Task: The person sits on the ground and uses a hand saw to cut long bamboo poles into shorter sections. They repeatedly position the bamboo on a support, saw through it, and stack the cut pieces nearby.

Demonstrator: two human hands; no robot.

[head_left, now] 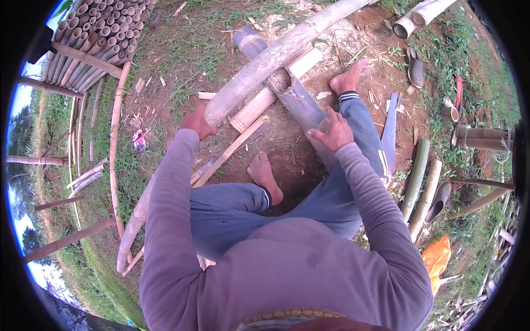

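A long, thick bamboo pole [265,69] slants from the middle toward the far right. My left hand [197,121] is closed round its near end. My right hand [335,132] grips the top of a grey-blue bamboo pole [302,105] that runs toward me between my legs, with the thumb across it and the fingers on its right side. That pole has a notch cut near its far part. Under the long pole, a pale split bamboo piece [254,110] lies crosswise, touching or close to the notched one. Part of the grey-blue pole is hidden beneath the long one.
Bamboo strips [229,151] lie by my left knee. Cut bamboo lengths [417,179] and a dark shoe [414,67] lie at the right. A bamboo rack [88,59] holds stacked poles at the far left. An orange bag [437,255] sits at the near right.
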